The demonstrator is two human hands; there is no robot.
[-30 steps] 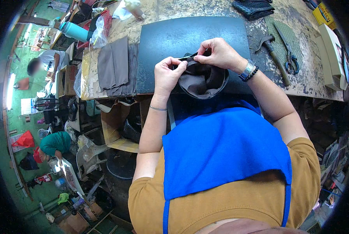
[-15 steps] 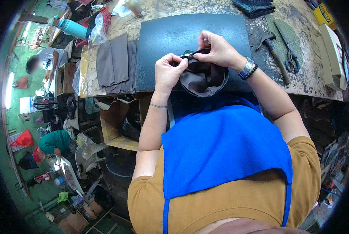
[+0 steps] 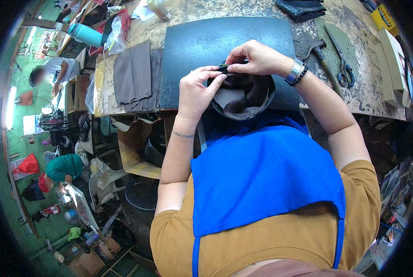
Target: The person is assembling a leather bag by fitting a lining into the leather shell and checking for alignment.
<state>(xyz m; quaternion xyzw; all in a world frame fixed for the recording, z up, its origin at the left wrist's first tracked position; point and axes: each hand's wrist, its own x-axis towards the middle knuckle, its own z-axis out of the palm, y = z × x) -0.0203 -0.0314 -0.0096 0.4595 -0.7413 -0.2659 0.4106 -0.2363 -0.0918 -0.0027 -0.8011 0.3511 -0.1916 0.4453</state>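
**Right forefinger now bent down, dark pouch a little lower in the frame**

Since half a second ago, the right hand [image 3: 262, 59] has folded its raised forefinger toward the rim. Nearest the camera, a blue apron [image 3: 266, 180] fills the lower centre. Above it, at upper centre, the dark pouch [image 3: 236, 99] gapes like a bowl over the front edge of a black board [image 3: 206, 39]. Left hand [image 3: 193, 92] and right hand both have thumb and fingers pinched on its upper rim, hiding most of that edge; exactly what lies between the tips cannot be told.

Left of the board lie flat grey-brown pieces [image 3: 132, 76]. At upper right, a hammer [image 3: 329, 69] lies just beyond the right forearm, with scissors [image 3: 337, 48] beside it and a pale box [image 3: 391, 69] farther right. A folded dark bundle [image 3: 301, 10] sits at top. Farther off, at left, are a turquoise bottle [image 3: 86, 34] and a co-worker in green [image 3: 64, 167].
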